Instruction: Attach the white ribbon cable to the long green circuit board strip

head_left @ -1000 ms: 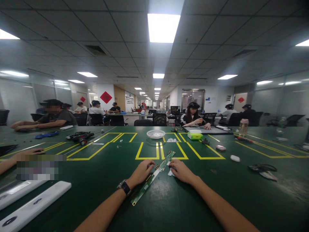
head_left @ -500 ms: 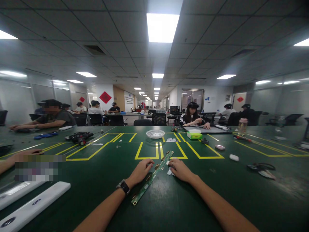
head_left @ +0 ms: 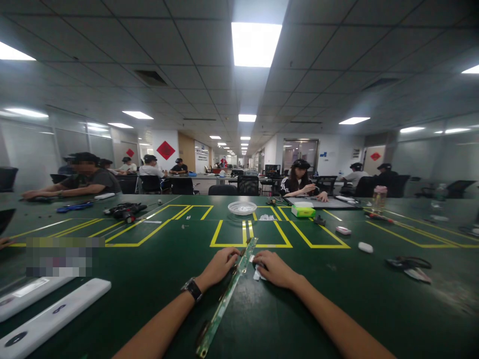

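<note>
A long, narrow green circuit board (head_left: 229, 294) lies slanted between my hands, its near end toward me and its gold-edged parts along the left side. The fingers of my left hand (head_left: 221, 265) are bent and closed on the board's left edge near the far end; the thumb is partly hidden. Opposite it, my right hand (head_left: 276, 269) has curled fingers, with a small white piece (head_left: 252, 258) at their tips beside the board's right edge. White paper scraps (head_left: 257, 274) lie under that hand's fingers.
Beyond my hands stands a white round basket (head_left: 242, 208), with a green tissue pack (head_left: 303, 210) to its right. White long cases (head_left: 56, 316) occupy the near left. Black tools (head_left: 125, 211) lie far left; a white earbud case (head_left: 365, 247) rests right. Several people sit around.
The board has shifted toward me and rolled, so its parts now face left. My right hand has moved slightly left. At the far left, another person's hand has drawn back.
</note>
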{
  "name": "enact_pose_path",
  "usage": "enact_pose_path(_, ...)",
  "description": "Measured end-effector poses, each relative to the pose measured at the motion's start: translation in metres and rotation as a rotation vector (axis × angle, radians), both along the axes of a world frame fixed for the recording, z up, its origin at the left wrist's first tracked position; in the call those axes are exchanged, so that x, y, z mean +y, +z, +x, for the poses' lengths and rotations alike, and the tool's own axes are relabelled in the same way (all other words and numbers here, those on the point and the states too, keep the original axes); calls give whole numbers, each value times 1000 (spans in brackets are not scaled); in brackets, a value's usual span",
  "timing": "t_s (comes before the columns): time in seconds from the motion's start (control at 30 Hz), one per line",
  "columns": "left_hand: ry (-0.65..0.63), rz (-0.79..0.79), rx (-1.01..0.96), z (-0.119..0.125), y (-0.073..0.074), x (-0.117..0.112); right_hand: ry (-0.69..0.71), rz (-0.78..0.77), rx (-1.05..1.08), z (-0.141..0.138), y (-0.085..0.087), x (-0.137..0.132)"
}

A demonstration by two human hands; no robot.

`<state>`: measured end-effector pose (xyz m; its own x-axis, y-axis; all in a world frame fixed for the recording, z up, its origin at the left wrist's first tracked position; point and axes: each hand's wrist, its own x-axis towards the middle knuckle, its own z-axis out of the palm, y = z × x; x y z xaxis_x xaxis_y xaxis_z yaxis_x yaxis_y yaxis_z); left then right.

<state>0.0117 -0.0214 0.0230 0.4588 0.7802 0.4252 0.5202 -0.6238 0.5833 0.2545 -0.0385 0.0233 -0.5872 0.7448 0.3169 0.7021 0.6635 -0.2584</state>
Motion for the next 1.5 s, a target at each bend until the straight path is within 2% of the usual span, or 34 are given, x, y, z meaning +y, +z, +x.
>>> enact_pose_path(0.1,9,1,11,0,-3,2,-112,35,-2,13,-5,11)
enact_pose_path(0.2,13,8,14,1,-5,3,-128,46,6,14,-8,11)
enact_pose_path(0.4,-11,11,-6,1,-3,1,100,-14,27,-12,-3,-10)
enact_pose_path(0.47,-10,1,-8,0,-3,1,131,-22,24,-14,0,-11)
enact_pose_path(0.63,-26,-37,45,0,-5,1,-61,8,0,3,-3,3)
enact_pose_path(0.73,-23,0,105,1,-6,-1,-125,5,-2,10,-5,6)
enact_pose_path(0.87,-15,92,272,5,-8,-8,-29,3,21,2,-2,-3)
enact_pose_path(0.97,26,108,381,9,-10,-16,61,-6,37,-9,2,-11)
enact_pose_path(1.03,67,116,409,13,-12,-20,72,0,52,-13,3,-12)
enact_pose_path(1.17,163,118,421,19,-14,-22,-27,68,70,-13,-2,-10)
enact_pose_path(1.33,156,119,457,22,-15,-22,-278,79,-49,-12,-15,-3)
enact_pose_path(1.5,149,79,383,24,-18,-20,-300,76,-72,-14,-18,-3)
